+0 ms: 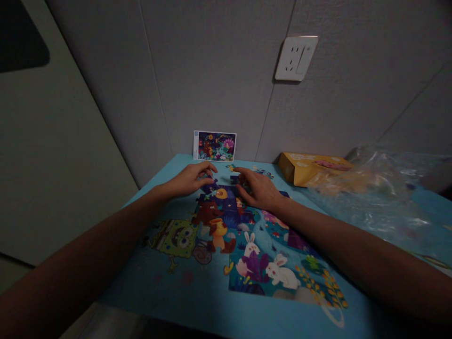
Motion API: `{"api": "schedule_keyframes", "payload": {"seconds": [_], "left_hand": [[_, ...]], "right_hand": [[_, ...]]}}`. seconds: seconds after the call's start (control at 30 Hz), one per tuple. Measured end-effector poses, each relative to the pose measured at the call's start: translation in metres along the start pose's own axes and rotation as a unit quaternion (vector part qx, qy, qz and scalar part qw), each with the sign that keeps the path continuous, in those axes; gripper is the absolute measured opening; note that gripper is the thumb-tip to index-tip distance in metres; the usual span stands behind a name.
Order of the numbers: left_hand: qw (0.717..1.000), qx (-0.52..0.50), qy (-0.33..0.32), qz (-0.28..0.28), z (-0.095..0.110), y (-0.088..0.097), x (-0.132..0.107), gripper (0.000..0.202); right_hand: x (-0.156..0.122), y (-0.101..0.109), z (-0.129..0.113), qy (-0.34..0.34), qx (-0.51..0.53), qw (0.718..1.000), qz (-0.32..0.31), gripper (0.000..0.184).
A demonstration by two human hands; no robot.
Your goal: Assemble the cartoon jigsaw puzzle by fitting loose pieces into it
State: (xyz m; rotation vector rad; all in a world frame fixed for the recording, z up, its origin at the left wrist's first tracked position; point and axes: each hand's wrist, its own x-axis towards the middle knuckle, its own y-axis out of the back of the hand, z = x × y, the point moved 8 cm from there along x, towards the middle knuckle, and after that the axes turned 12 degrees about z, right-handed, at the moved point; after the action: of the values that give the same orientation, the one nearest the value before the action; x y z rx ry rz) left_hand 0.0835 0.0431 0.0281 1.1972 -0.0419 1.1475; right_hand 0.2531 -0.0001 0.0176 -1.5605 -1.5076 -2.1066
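Observation:
A partly joined jigsaw puzzle (pixel 226 221) lies on the light blue table, showing a bear, a fox, white rabbits and a stream. At its upper left edge, my left hand (pixel 192 179) has its thumb on a dark purple puzzle piece (pixel 211 186), index finger raised apart. My right hand (pixel 261 189) is over the puzzle's top edge, index finger stretched forward. A small dark blue puzzle piece (pixel 234 180) is at its fingers, and their exact grip is partly hidden. My right forearm covers part of the puzzle's right side.
A picture card (pixel 214 146) of the puzzle scene leans against the wall. Several loose pieces (pixel 263 173) lie behind my right hand. A yellow box (pixel 310 167) and crumpled clear plastic (pixel 374 188) lie at the right. The table (pixel 169 294) has printed cartoon figures.

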Motion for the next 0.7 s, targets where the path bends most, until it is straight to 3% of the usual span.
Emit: {"api": "schedule_keyframes", "payload": {"seconds": [0.23, 0.37, 0.53, 0.7], "left_hand": [[0.999, 0.005, -0.007, -0.05, 0.005, -0.012, -0.003, 0.028], [0.998, 0.0, -0.031, -0.048, 0.007, -0.01, -0.003, 0.033], [0.999, 0.036, -0.01, -0.036, -0.002, -0.005, -0.001, 0.031], [0.994, 0.022, -0.071, -0.082, 0.007, -0.012, -0.003, 0.029]], "right_hand": [[0.0, 0.0, 0.0, 0.007, 0.001, 1.0, 0.005, 0.043], [0.0, 0.001, 0.0, 0.003, 0.002, 1.0, 0.004, 0.043], [0.0, 0.0, 0.0, -0.002, 0.005, 1.0, -0.004, 0.043], [0.0, 0.001, -0.001, -0.002, 0.006, 1.0, -0.004, 0.043]]}}
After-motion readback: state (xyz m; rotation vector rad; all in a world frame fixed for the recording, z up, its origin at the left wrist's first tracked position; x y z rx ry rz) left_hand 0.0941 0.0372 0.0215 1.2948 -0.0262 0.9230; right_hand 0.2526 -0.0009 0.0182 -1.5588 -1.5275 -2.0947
